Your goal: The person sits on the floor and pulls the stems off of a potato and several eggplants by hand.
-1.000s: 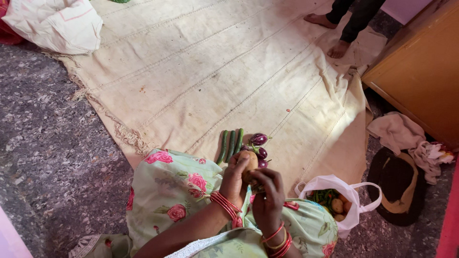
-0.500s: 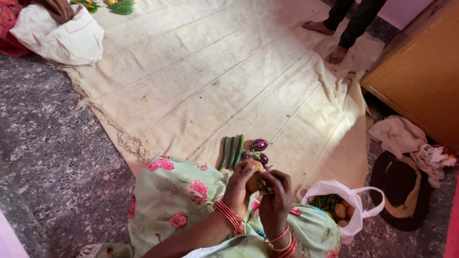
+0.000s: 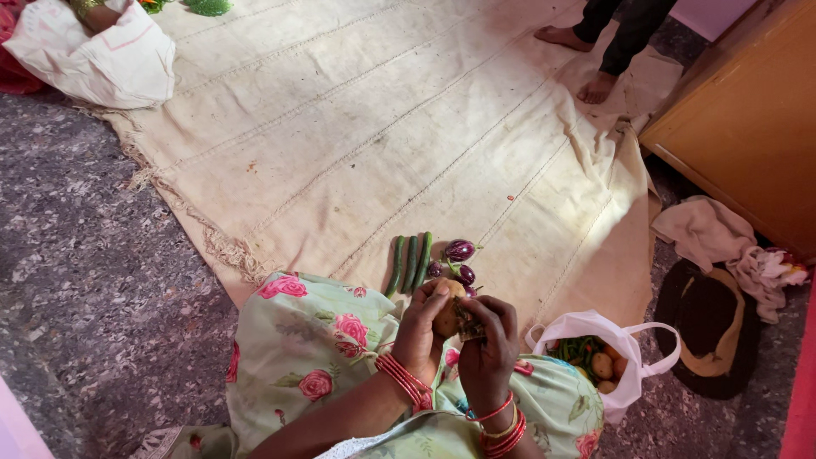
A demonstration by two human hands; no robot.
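My left hand point(image 3: 418, 327) grips a brown potato point(image 3: 447, 311) over my lap. My right hand point(image 3: 487, 344) presses a small peeler-like tool point(image 3: 466, 323) against the potato's right side; the tool is mostly hidden by my fingers. Both wrists carry red bangles. Just beyond my hands, three long green cucumbers point(image 3: 410, 263) lie side by side on the cream cloth mat point(image 3: 357, 127), with a few small purple eggplants point(image 3: 460, 259) to their right.
A white plastic bag point(image 3: 599, 357) with potatoes and green vegetables sits at my right. Another person's bare feet point(image 3: 586, 64) stand at the mat's far edge. A wooden cabinet point(image 3: 748, 119), crumpled cloths point(image 3: 722, 246) and a white sack point(image 3: 93, 55) surround the mat.
The view shifted slightly. My hands stay on the potato; the right hand has worked a little along its side. A person's arm at the far left sack came into view.
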